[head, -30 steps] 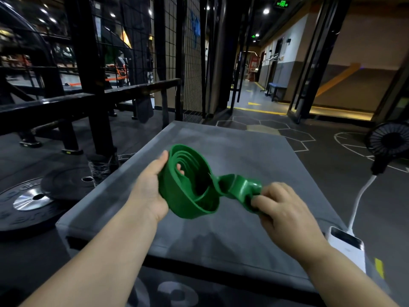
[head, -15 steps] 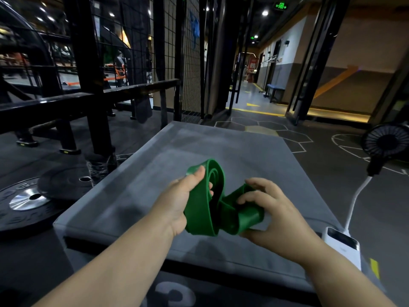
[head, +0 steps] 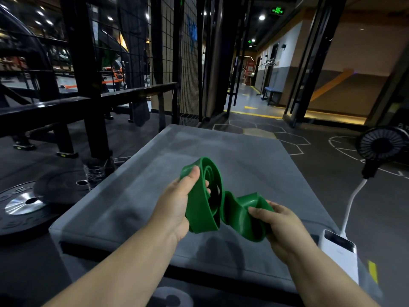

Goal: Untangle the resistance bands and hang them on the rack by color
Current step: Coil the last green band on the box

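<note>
A wide green resistance band point(head: 207, 200), coiled and twisted, hangs between both hands above a grey padded box point(head: 155, 173). My left hand point(head: 177, 202) grips the coiled part, thumb on top at its upper edge. My right hand point(head: 278, 224) holds the twisted loose end lower and to the right, fingers curled round it. A black steel rack point(head: 84, 85) with a horizontal bar stands at the left behind the box.
Black weight plates point(head: 28, 202) lie on the floor at left. A white power bank point(head: 338, 251) with a cable and a small black fan point(head: 382, 145) sit at the right. A wire mesh panel point(head: 186, 63) rises behind the box; a corridor opens beyond.
The coil has turned from facing me to standing on edge. My hands came close together, then my right hand moved the loose end down and right again.
</note>
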